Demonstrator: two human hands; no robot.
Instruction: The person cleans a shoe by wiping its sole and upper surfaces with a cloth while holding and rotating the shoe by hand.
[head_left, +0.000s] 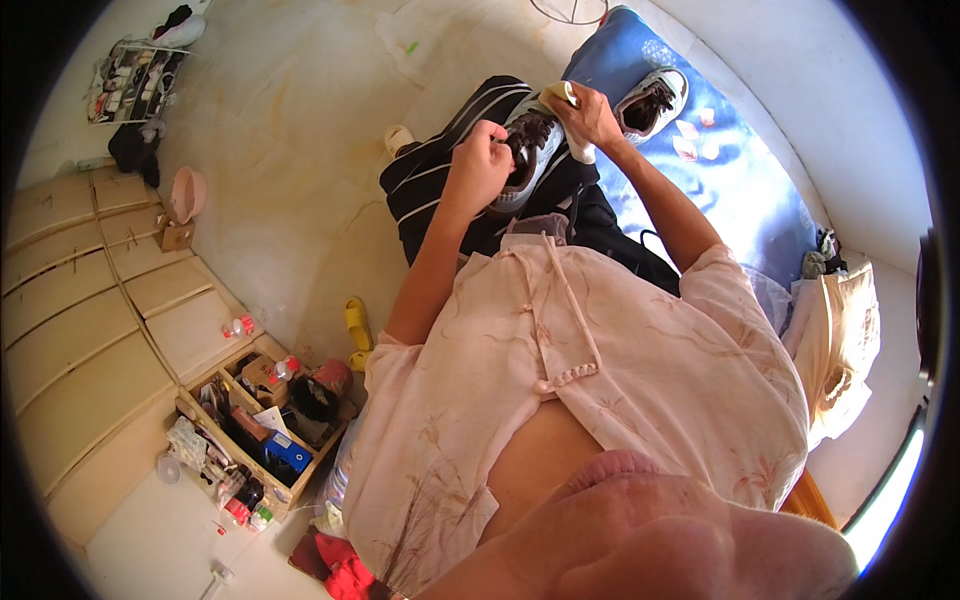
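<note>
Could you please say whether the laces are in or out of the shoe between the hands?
In: dark laces run across the shoe; whether tied, cannot tell.

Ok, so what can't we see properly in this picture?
Head view: the underside of the nearer shoe faces away from the camera.
Head view: part of the pale yellow piece is hidden by the right hand.
Head view: the round wire frame is cut off by the top edge.
Head view: the sleeve hides part of the lower yellow slipper.
</note>
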